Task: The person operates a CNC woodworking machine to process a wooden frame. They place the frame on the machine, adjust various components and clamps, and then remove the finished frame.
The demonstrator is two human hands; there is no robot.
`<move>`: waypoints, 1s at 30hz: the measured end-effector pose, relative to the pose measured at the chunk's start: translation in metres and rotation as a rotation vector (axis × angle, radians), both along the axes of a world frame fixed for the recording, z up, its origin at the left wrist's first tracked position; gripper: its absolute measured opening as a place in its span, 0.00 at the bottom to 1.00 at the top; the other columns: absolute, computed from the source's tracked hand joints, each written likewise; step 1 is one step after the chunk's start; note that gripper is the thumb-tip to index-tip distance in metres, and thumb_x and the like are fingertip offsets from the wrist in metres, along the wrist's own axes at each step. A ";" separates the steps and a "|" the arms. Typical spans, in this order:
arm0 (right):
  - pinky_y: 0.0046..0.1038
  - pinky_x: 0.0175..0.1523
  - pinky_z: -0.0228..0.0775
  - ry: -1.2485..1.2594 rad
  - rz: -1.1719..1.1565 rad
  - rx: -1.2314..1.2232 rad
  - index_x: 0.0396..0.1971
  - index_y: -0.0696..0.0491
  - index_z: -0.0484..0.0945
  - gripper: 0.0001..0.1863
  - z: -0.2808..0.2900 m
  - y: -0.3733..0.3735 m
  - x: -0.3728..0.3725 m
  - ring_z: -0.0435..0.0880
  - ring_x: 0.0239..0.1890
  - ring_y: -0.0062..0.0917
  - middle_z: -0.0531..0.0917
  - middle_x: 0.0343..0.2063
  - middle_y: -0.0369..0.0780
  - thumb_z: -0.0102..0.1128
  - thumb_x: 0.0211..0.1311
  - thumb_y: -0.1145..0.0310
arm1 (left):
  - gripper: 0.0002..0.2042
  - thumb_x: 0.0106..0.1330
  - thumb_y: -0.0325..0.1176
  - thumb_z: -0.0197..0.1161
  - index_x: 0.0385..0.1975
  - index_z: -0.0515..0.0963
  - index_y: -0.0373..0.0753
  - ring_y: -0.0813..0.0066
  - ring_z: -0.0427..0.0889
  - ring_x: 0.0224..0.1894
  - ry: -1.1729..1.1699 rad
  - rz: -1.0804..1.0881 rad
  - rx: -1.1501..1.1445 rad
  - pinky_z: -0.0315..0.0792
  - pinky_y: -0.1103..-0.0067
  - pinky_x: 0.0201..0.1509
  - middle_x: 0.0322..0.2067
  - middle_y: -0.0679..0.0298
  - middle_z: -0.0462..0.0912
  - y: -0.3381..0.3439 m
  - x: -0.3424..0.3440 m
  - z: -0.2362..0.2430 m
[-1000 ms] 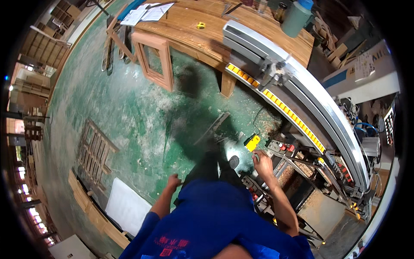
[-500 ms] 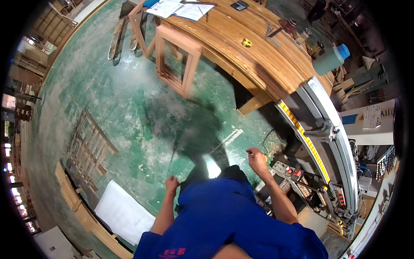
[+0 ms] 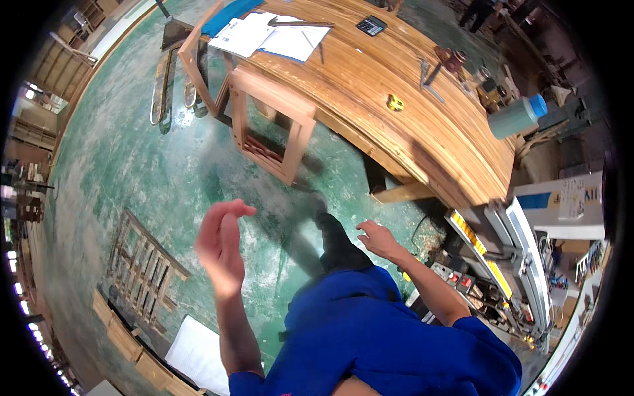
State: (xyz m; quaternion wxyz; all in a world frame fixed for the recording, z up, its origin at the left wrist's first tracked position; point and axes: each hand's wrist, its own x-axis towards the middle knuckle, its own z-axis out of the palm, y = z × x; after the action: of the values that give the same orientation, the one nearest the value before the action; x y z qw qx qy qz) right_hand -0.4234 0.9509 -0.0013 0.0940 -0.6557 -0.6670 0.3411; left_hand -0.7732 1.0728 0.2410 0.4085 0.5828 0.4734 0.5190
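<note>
My left hand (image 3: 223, 241) is raised over the floor on the left, slightly blurred, its fingers stretched out and nothing in them. My right hand (image 3: 378, 239) hangs lower, in front of my blue shirt, its fingers loosely apart and nothing visible in them. Beyond both hands, rectangular wooden frames (image 3: 301, 135) stand on the floor against the workbench (image 3: 396, 148). My left hand is nearest to these frames but does not touch them. One leg (image 3: 338, 244) is stepped forward, toward the bench.
Papers (image 3: 241, 34), a calculator (image 3: 371, 26), a yellow tape measure (image 3: 395, 103) and a large blue-lidded bottle (image 3: 518, 117) rest on the bench. A machine with metal rails (image 3: 525, 257) stands at right. A pallet jack (image 3: 160, 86) is far left; a wooden pallet (image 3: 142, 267) lies nearer.
My left hand has swung up and forward, its fingers now extended. My right hand has shifted slightly left. One leg has stepped forward, and the bench and frames appear closer.
</note>
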 end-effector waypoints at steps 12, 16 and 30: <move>0.46 0.53 0.74 -0.041 0.215 -0.068 0.48 0.56 0.79 0.16 -0.043 0.334 -0.025 0.81 0.49 0.49 0.81 0.45 0.50 0.61 0.63 0.66 | 0.21 0.78 0.51 0.44 0.60 0.70 0.45 0.64 0.77 0.50 -0.032 -0.308 0.647 0.78 0.62 0.53 0.51 0.66 0.77 0.191 0.007 0.184; 0.43 0.57 0.73 -0.028 0.173 -0.129 0.51 0.55 0.79 0.17 -0.030 0.428 -0.070 0.80 0.54 0.47 0.82 0.48 0.50 0.60 0.65 0.63 | 0.18 0.78 0.48 0.46 0.59 0.70 0.48 0.66 0.77 0.47 0.006 -0.304 0.617 0.81 0.62 0.53 0.47 0.70 0.76 0.266 -0.024 0.184; 0.48 0.66 0.67 -0.324 -0.597 -0.590 0.65 0.57 0.63 0.37 -0.160 0.508 -0.110 0.71 0.64 0.50 0.73 0.61 0.53 0.67 0.58 0.63 | 0.12 0.69 0.28 0.61 0.50 0.73 0.33 0.54 0.82 0.43 0.553 -0.505 -0.315 0.75 0.66 0.45 0.42 0.47 0.79 0.549 -0.129 -0.158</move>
State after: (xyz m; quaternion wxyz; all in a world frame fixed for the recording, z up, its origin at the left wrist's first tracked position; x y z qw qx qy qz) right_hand -0.5337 1.4590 -0.1612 -0.1084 -0.8631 -0.3289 0.3676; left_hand -0.9020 1.6218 0.0829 0.4648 0.7287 0.4811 0.1470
